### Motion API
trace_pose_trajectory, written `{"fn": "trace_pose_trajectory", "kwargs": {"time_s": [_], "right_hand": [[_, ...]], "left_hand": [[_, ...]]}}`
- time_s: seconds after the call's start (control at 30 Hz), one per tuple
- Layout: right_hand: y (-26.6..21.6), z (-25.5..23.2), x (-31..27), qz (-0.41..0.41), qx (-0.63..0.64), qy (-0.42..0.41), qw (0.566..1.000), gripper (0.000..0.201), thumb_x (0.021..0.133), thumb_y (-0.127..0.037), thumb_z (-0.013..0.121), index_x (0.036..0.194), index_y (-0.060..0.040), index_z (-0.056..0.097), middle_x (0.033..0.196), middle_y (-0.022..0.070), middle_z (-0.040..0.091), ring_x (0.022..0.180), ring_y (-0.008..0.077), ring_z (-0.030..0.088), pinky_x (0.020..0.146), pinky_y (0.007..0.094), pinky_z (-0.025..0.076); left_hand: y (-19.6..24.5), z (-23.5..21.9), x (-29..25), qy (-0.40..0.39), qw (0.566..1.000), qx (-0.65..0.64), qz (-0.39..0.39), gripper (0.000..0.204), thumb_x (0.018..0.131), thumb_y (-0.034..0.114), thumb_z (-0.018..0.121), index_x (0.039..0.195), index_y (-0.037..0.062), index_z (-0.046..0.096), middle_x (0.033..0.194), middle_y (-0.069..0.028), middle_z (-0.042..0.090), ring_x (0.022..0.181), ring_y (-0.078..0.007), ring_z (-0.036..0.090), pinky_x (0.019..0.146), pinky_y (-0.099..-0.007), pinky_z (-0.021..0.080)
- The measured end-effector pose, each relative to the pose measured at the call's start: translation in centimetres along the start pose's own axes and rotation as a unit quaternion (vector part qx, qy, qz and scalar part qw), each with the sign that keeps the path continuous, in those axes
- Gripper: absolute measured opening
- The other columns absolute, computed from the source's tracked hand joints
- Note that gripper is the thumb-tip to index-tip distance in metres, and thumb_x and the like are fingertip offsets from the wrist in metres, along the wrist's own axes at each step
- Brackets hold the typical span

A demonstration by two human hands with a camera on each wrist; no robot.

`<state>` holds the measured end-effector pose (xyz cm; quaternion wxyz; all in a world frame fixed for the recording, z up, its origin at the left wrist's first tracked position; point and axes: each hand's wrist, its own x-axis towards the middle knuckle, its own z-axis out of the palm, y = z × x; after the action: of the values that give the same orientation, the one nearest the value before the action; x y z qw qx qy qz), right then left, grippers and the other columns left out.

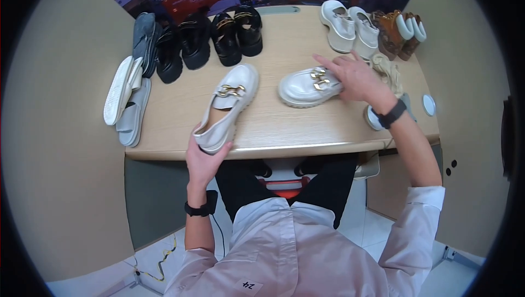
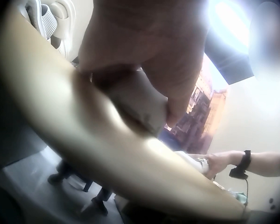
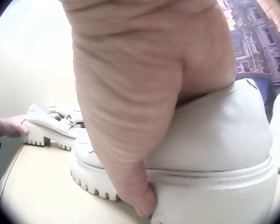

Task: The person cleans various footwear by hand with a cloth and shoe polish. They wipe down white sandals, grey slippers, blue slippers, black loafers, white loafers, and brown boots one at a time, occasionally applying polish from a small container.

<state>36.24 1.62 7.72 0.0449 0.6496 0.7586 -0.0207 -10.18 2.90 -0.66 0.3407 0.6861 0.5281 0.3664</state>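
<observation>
The step in hand looks like settling 2 white loafers on the table (image 1: 284, 130). The left hand (image 1: 203, 161) pinches the heel of the left-hand loafer (image 1: 249, 81) by the front edge, thumb on 1 side and fingers on the other. Over by the heel of the right-hand loafer (image 1: 298, 88), the right hand (image 1: 358, 81) lies across the shoe, 1 finger stretched forward, thumb pressed to the sole (I can't tell how the hidden fingertips sit). The toes point different ways, so lining them up would call for a gentle turn, soles flat.
</observation>
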Motion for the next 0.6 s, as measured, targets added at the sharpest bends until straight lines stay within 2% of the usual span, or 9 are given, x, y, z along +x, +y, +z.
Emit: {"fn": "trace_pose_trajectory", "kwargs": {"time_s": [0.13,0.2,0.23,0.3,0.4,0.43,0.5,0.57,0.6], "right_hand": [[3.0,0.3,-1.7,0.053,0.0,0.022,0.998,0.122,0.069,-0.01,0.094,0.174,-0.0263,0.033,0.135,0.0144,0.072,0.132,0.0347,0.067,0.126,0.0643,0.037],[2.9,-0.3,-2.6,0.072,0.03,0.016,0.997,0.122,0.067,-0.015,0.097,0.172,-0.0231,0.035,0.127,0.0163,0.072,0.13,0.038,0.067,0.12,0.0639,0.041],[3.4,0.6,-2.8,0.055,0.005,0.045,0.997,0.122,0.068,-0.019,0.098,0.172,-0.0225,0.035,0.122,0.0175,0.072,0.128,0.0389,0.067,0.119,0.0627,0.043],[2.5,-0.3,-4.2,0.047,-0.004,0.086,0.995,0.113,0.072,-0.025,0.097,0.17,-0.021,0.04,0.127,0.0201,0.071,0.129,0.0398,0.067,0.117,0.0585,0.046],[2.4,-3.9,-7.2,0.033,0.054,0.274,0.96,0.097,0.077,-0.031,0.096,0.163,-0.0156,0.052,0.135,0.0224,0.071,0.132,0.0392,0.066,0.116,0.0523,0.049],[3.8,-4.8,-8.3,0.046,0.105,0.323,0.939,0.081,0.085,-0.037,0.091,0.155,-0.0098,0.061,0.143,0.0255,0.069,0.135,0.0396,0.065,0.114,0.048,0.051],[6.1,-6.7,-11.8,0.208,0.235,0.317,0.895,0.073,0.091,-0.041,0.087,0.152,-0.0063,0.064,0.144,0.028,0.069,0.133,0.0387,0.067,0.11,0.0457,0.054],[9.4,-6.1,-14.9,0.406,0.222,0.244,0.852,0.071,0.095,-0.044,0.084,0.151,-0.0037,0.064,0.144,0.0293,0.069,0.131,0.0381,0.068,0.106,0.0453,0.057],[10.6,-4.6,-16.3,0.429,0.202,0.225,0.851,0.072,0.095,-0.044,0.085,0.15,-0.0027,0.065,0.142,0.029,0.07,0.13,0.0378,0.069,0.106,0.0451,0.057]], "left_hand": [[0.2,0.3,0.4,-0.038,0.999,0.016,-0.012,0.095,0.079,0.025,0.101,0.154,-0.0053,0.052,0.138,-0.0179,0.07,0.126,-0.023,0.068,0.109,-0.0374,0.054],[-0.5,0.9,0.7,-0.06,0.997,-0.048,-0.013,0.091,0.081,0.016,0.099,0.155,-0.0047,0.049,0.139,-0.0166,0.068,0.125,-0.0236,0.068,0.107,-0.0379,0.056],[-0.5,1.1,0.8,-0.063,0.995,-0.07,-0.016,0.088,0.082,0.014,0.098,0.154,-0.0051,0.05,0.137,-0.0169,0.069,0.123,-0.0233,0.069,0.107,-0.0375,0.056],[0.2,1.4,0.7,-0.058,0.998,-0.02,-0.011,0.088,0.08,0.015,0.099,0.152,-0.0057,0.051,0.133,-0.0178,0.07,0.12,-0.0236,0.07,0.104,-0.0368,0.057],[1.0,1.8,1.0,-0.054,0.998,-0.011,-0.036,0.089,0.078,0.017,0.1,0.15,-0.0051,0.052,0.131,-0.0184,0.07,0.117,-0.0237,0.07,0.101,-0.0361,0.058],[1.1,1.8,0.8,-0.052,0.997,-0.012,-0.049,0.09,0.078,0.017,0.1,0.15,-0.0048,0.052,0.131,-0.0186,0.07,0.116,-0.0238,0.07,0.1,-0.0359,0.058],[0.5,2.2,0.7,-0.036,0.999,-0.011,-0.033,0.09,0.078,0.018,0.1,0.15,-0.0039,0.052,0.13,-0.0185,0.07,0.116,-0.0243,0.07,0.1,-0.0365,0.058],[-0.1,2.7,0.8,-0.03,0.999,-0.01,-0.018,0.091,0.077,0.018,0.101,0.151,-0.0033,0.051,0.131,-0.0185,0.069,0.117,-0.0247,0.069,0.101,-0.0371,0.057],[-0.3,2.8,0.8,-0.029,0.999,-0.007,-0.013,0.093,0.076,0.018,0.101,0.151,-0.0031,0.051,0.131,-0.0185,0.069,0.117,-0.0249,0.069,0.102,-0.0375,0.056]]}}
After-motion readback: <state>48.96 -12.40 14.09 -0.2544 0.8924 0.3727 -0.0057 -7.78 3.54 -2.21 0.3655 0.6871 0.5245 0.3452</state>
